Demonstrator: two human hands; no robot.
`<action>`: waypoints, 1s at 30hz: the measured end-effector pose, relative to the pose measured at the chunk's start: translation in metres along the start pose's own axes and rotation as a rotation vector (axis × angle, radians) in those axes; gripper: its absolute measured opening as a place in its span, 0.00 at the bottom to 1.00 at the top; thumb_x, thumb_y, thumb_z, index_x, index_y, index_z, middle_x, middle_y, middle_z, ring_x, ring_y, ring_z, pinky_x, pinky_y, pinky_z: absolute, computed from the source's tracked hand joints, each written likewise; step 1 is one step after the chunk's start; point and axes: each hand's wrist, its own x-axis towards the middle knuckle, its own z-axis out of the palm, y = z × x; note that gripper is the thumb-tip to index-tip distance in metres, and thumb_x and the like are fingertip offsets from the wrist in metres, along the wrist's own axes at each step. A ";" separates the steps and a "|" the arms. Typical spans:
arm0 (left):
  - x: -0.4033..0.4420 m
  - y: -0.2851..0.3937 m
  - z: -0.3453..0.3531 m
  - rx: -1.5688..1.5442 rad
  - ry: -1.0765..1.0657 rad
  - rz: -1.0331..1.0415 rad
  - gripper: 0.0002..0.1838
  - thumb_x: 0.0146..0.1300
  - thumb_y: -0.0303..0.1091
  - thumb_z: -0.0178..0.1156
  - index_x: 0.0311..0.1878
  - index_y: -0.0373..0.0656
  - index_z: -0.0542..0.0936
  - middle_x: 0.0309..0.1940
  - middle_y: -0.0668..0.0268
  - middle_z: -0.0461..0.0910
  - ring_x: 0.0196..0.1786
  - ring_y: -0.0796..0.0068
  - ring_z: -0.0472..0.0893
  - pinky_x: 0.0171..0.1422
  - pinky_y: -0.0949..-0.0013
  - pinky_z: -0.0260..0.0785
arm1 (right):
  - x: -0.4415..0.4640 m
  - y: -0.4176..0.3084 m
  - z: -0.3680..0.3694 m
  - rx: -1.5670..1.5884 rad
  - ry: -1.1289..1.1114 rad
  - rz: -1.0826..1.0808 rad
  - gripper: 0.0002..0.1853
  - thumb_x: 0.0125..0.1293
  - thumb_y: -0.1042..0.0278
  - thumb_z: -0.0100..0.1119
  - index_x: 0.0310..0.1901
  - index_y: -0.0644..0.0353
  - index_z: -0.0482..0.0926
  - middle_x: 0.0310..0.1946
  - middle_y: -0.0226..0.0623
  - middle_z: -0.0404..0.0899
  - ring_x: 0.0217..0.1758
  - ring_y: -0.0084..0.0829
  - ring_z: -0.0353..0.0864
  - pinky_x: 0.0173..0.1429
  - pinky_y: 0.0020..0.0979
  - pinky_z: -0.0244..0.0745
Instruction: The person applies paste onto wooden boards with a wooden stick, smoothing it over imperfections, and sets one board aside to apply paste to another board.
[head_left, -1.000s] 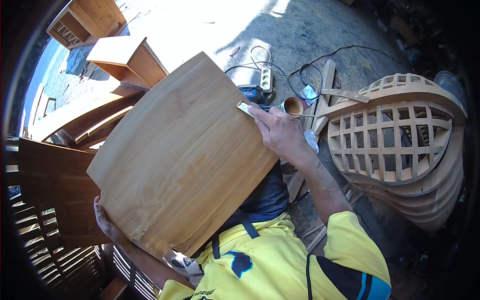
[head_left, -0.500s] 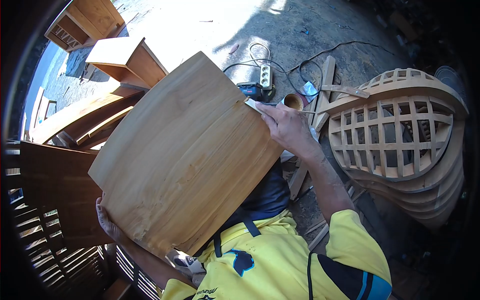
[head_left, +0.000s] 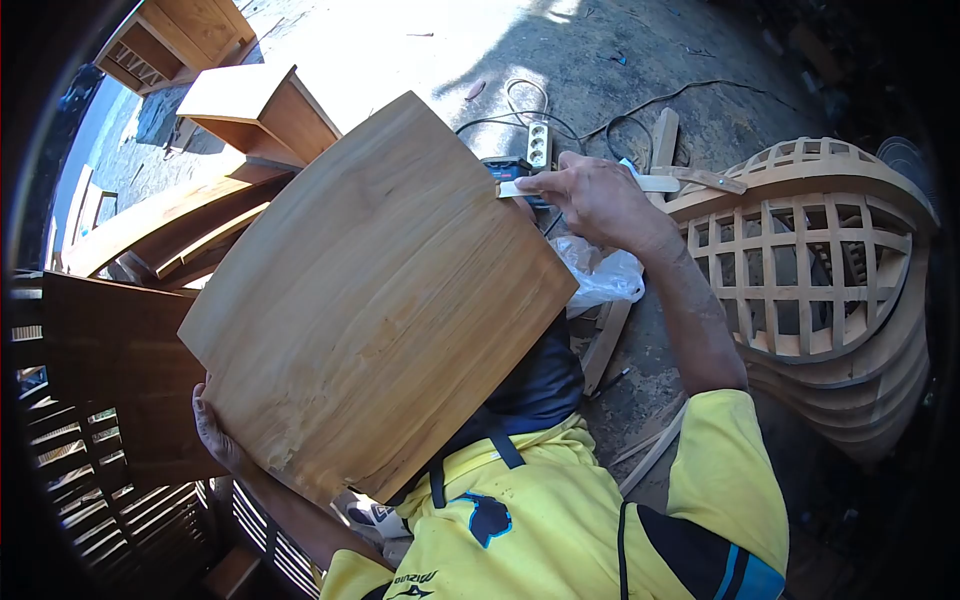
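Note:
A large wooden panel with curved sides lies tilted across my lap, its pale grain facing up. My left hand is closed around the panel's lower left edge, the thumb on the near side. In my right hand is a white putty knife. Its flat tip touches the panel's upper right edge, at a small brownish patch, and the other end sticks out past my hand. A rough, darker notch shows at the panel's bottom edge.
A slatted wooden frame stands on the right. Behind the panel are a power strip, cables and a dark power tool. A plastic bag lies beside my right forearm. Wooden cabinets stand upper left.
My right hand has lifted slightly and turned, so the putty knife lies flatter across the panel's edge. The brown cup is now hidden and the plastic bag shows more. The left hand keeps its grip.

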 end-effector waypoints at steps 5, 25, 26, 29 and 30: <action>-0.005 0.000 0.005 0.016 0.059 -0.016 0.24 0.85 0.45 0.51 0.69 0.35 0.75 0.66 0.51 0.82 0.67 0.64 0.81 0.73 0.58 0.74 | -0.034 0.011 0.016 0.337 0.253 -0.005 0.16 0.79 0.64 0.59 0.63 0.49 0.87 0.44 0.45 0.87 0.53 0.44 0.88 0.62 0.43 0.80; -0.004 0.000 0.012 -0.074 0.054 -0.024 0.23 0.84 0.45 0.52 0.68 0.33 0.75 0.67 0.48 0.80 0.68 0.61 0.81 0.74 0.56 0.74 | -0.094 -0.103 0.083 0.659 0.239 -0.117 0.25 0.71 0.77 0.68 0.69 0.57 0.81 0.34 0.43 0.78 0.34 0.38 0.79 0.43 0.39 0.76; -0.004 0.000 0.010 -0.074 0.063 -0.020 0.23 0.84 0.45 0.52 0.68 0.33 0.75 0.67 0.48 0.80 0.68 0.61 0.81 0.74 0.56 0.74 | -0.096 -0.107 0.085 0.648 0.246 -0.140 0.25 0.72 0.76 0.67 0.70 0.58 0.80 0.34 0.44 0.77 0.34 0.40 0.80 0.42 0.41 0.77; -0.002 -0.002 0.005 -0.035 0.019 0.009 0.23 0.84 0.44 0.51 0.68 0.33 0.74 0.67 0.48 0.80 0.68 0.60 0.81 0.74 0.56 0.74 | -0.095 -0.118 0.082 0.615 0.256 -0.164 0.26 0.70 0.77 0.68 0.70 0.60 0.80 0.34 0.45 0.78 0.33 0.44 0.80 0.40 0.42 0.76; 0.000 -0.004 0.001 -0.044 0.004 0.018 0.23 0.84 0.44 0.51 0.68 0.33 0.74 0.67 0.48 0.80 0.68 0.60 0.81 0.74 0.56 0.74 | -0.094 -0.120 0.080 0.591 0.254 -0.159 0.26 0.71 0.77 0.67 0.70 0.60 0.79 0.34 0.45 0.77 0.33 0.44 0.80 0.40 0.43 0.76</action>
